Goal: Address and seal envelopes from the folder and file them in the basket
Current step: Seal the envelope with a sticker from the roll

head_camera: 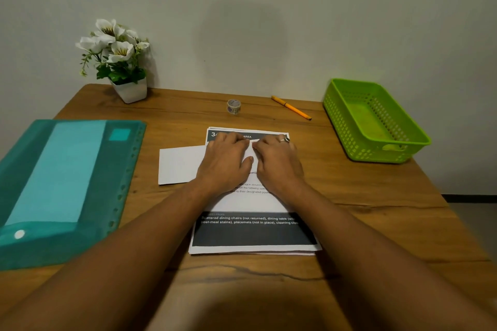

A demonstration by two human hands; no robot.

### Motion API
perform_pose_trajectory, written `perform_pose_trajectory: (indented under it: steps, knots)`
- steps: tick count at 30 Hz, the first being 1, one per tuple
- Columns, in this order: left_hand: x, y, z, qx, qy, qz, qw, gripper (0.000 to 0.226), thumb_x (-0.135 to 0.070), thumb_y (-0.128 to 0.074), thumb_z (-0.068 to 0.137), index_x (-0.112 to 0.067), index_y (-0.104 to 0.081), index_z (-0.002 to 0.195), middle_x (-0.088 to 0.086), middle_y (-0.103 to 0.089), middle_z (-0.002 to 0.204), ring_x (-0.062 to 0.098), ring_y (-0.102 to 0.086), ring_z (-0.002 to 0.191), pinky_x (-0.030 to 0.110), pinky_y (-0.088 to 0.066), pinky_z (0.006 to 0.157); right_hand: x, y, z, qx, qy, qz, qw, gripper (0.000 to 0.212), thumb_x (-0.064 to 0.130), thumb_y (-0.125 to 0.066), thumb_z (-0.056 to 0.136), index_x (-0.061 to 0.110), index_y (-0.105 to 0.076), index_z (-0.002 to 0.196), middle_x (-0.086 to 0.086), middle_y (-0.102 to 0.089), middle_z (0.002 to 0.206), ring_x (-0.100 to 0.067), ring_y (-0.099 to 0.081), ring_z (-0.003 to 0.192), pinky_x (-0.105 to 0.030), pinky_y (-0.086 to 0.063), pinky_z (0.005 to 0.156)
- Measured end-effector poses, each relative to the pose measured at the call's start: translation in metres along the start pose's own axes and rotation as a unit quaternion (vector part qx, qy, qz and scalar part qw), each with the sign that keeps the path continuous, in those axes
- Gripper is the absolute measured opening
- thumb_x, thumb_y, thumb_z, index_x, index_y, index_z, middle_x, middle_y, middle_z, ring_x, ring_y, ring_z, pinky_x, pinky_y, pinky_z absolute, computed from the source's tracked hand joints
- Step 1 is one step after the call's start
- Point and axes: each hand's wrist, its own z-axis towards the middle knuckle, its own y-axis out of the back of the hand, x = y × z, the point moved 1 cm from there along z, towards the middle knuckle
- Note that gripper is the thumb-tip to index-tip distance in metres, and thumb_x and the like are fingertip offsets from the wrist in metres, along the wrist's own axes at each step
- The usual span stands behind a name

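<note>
A: Where has the person got their hands?

B: Both are palm down at the middle of the wooden table (376, 209). The left hand (226, 164) and the right hand (277, 164) lie side by side on a stack of printed sheets (252, 231), with their fingertips nearly meeting at the stack's far end. The fingers look fairly straight and seem to press on the paper rather than curl round anything. There is a ring (284, 139) on the right hand.

A: And the envelope?

B: A white envelope (180, 164) lies flat just left of the stack. Its right end is hidden under the left hand. A strip of white shows between the two hands, possibly another piece of paper, though the view is too poor to say.

A: The folder and the basket?

B: The teal folder (53, 183) lies closed at the table's left edge, well apart from the hands. The green lattice basket (349, 126) sits at the far right, near the wall, with nothing showing inside it.

A: Anything else on the table?

B: An orange pen (291, 107) lies at an angle beyond the stack, near the basket. A small roll of tape (233, 106) stands to the pen's left. A white pot of artificial flowers (131, 90) stands in the far left corner.
</note>
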Motion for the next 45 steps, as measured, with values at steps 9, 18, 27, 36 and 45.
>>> perform_pose_trajectory:
  steps: [9,18,27,36,45]
  knots:
    - [0.0,-0.001,0.0,0.001,-0.007,0.007,1.0,0.047,-0.036,-0.05,0.099,-0.017,-0.057,0.141,0.003,-0.055,0.141,0.024,-0.043,0.13,0.046,-0.038,0.105,0.0,0.001,0.0,0.048,-0.006,-0.068,0.997,0.049,0.039,-0.039,0.102,0.025,-0.054,0.147,0.0,-0.06,0.136,-0.026,-0.056,0.115,-0.044,-0.041,0.089]
    - [-0.003,0.001,0.0,-0.005,0.0,0.019,1.0,0.046,-0.038,-0.05,0.099,-0.016,-0.059,0.139,0.002,-0.055,0.142,0.023,-0.044,0.129,0.044,-0.04,0.103,0.006,0.003,-0.001,0.039,-0.051,-0.102,0.993,0.044,0.037,-0.037,0.105,0.015,-0.069,0.126,-0.004,-0.069,0.126,-0.025,-0.06,0.109,-0.042,-0.043,0.087]
    - [-0.002,0.0,0.001,0.0,-0.004,0.015,1.0,0.047,-0.038,-0.049,0.101,-0.017,-0.056,0.142,0.003,-0.053,0.144,0.024,-0.042,0.131,0.046,-0.038,0.105,-0.004,0.002,-0.005,0.009,-0.01,0.004,1.0,0.03,0.031,-0.048,0.104,0.023,-0.072,0.119,-0.002,-0.062,0.128,-0.023,-0.056,0.112,-0.044,-0.048,0.093]
    - [-0.003,0.002,0.0,-0.001,-0.001,0.009,1.0,0.047,-0.039,-0.049,0.1,-0.018,-0.057,0.142,0.003,-0.054,0.143,0.024,-0.042,0.131,0.045,-0.037,0.104,-0.005,0.003,-0.004,0.024,-0.009,0.011,1.0,0.033,0.032,-0.049,0.102,0.027,-0.07,0.126,-0.004,-0.06,0.133,-0.025,-0.054,0.116,-0.044,-0.043,0.092]
    - [-0.002,0.0,-0.001,-0.005,-0.004,0.001,1.0,0.046,-0.039,-0.05,0.1,-0.018,-0.058,0.14,0.002,-0.055,0.142,0.024,-0.042,0.131,0.045,-0.037,0.104,-0.005,0.001,-0.007,0.014,-0.016,0.025,0.999,0.033,0.033,-0.049,0.102,0.029,-0.068,0.128,-0.004,-0.058,0.137,-0.027,-0.054,0.119,-0.046,-0.045,0.093]
